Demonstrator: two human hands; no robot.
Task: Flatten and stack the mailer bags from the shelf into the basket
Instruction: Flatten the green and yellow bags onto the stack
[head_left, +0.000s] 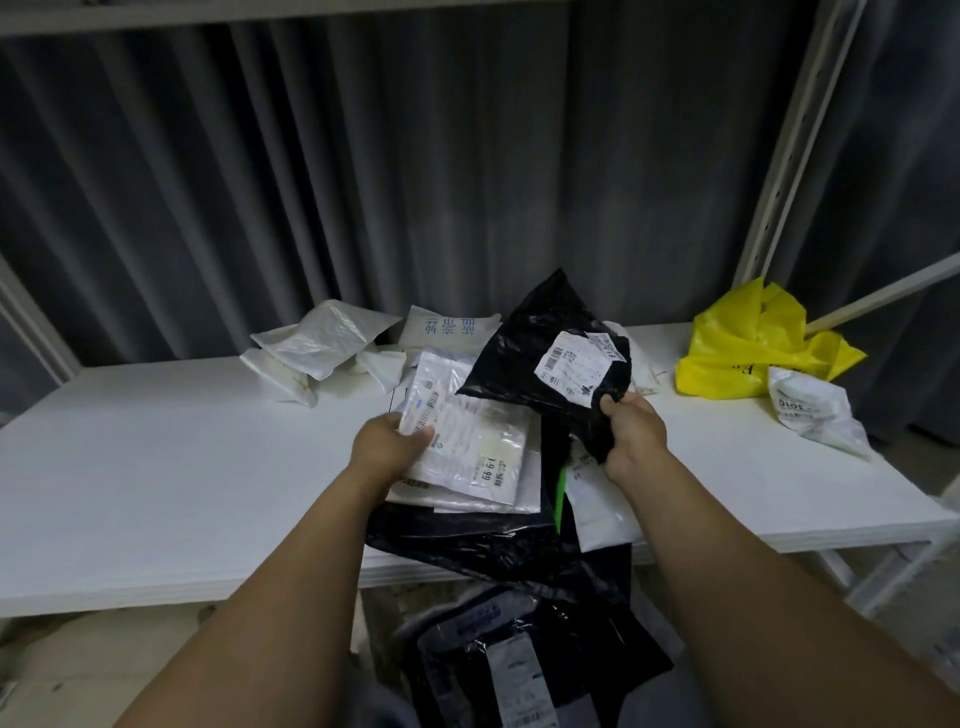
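Right hand (631, 431) fingers pinch black mailer bag (540, 353); left hand (387, 447) fingers clamp white mailers (467, 441); either slick bundle could slip.

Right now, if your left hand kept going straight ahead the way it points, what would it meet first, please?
Probably the crumpled white bags at the back of the shelf. The left hand already holds a white labelled mailer, and depth is hard to judge.

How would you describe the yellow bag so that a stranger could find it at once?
Start at the white shelf and follow it to its far right end, beside the upright post. There a crumpled yellow bag sits, with a white mailer just in front. It is the only brightly coloured bag among the white and black ones.
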